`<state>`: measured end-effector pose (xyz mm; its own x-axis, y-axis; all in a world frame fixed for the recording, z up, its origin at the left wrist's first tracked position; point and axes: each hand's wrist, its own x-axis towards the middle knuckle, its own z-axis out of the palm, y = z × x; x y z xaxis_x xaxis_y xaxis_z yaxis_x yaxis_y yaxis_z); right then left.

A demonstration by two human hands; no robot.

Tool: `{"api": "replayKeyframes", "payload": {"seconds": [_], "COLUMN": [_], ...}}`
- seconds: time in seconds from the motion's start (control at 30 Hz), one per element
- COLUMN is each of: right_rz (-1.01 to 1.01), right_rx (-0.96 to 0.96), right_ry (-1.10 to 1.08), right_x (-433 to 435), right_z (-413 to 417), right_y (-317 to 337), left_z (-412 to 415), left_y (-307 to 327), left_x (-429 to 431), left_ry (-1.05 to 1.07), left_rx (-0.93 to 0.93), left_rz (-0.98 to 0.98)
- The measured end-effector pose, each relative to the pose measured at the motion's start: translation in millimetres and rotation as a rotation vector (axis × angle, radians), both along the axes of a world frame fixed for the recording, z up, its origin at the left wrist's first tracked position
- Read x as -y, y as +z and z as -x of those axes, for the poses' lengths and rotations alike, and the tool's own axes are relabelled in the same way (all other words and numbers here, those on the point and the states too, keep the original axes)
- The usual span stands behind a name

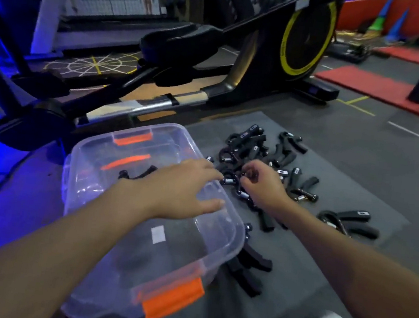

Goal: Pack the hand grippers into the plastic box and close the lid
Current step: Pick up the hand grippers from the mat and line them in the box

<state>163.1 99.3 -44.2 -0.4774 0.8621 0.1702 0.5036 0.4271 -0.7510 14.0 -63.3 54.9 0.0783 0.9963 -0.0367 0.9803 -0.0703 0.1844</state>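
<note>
The black hand grippers with chrome springs [254, 148] lie in a loose, tangled pile right of frame centre, on a dark grey floor mat [359, 177]. A few stray ones sit apart from it towards the right edge and the lower middle. One lone hand gripper [139, 174] lies inside the clear plastic box with orange latches [154, 125], which stands open at lower left of centre, just beside the pile.

The left hand [181, 187] reaches across the box mouth. Its fingers [217, 175] are straight and spread, with the tips at the near edge of the pile. The right hand [265, 187] is down on the pile, its fingers and thumb curled and pinching a grasped hand gripper [247, 175] there.
</note>
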Motion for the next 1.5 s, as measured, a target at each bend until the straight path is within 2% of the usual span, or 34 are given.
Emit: {"api": "replayKeyframes", "payload": {"seconds": [0.3, 0.47, 0.67, 0.8, 1.1, 1.33, 1.5], "right_rz": [0.226, 0.283, 0.207, 0.21, 0.213, 0.155, 0.036], "right_rx": [0.379, 0.448, 0.465, 0.441, 0.218, 0.142, 0.085], "right_ry": [0.17, 0.266, 0.131, 0.087, -0.027, -0.066, -0.123], "right_x": [23, 29, 21, 17, 12, 8, -2], "right_z": [-59, -74, -81, -86, -80, -73, -73], "right_y": [-84, -96, -103, -100, -81, -50, -11], "left_z": [-22, -23, -25, -27, -24, -19, -11], "left_y": [-23, -24, -22, -23, -24, -21, -15], "left_x": [2, 3, 3, 3, 3, 2, 2], "left_ry": [-0.013, -0.022, -0.03, -0.031, -0.039, -0.044, -0.037], "left_rx": [-0.075, -0.102, -0.113, -0.118, -0.115, -0.043, -0.004], "left_rz": [0.107, 0.101, 0.116, 0.126, 0.123, 0.137, 0.085]}}
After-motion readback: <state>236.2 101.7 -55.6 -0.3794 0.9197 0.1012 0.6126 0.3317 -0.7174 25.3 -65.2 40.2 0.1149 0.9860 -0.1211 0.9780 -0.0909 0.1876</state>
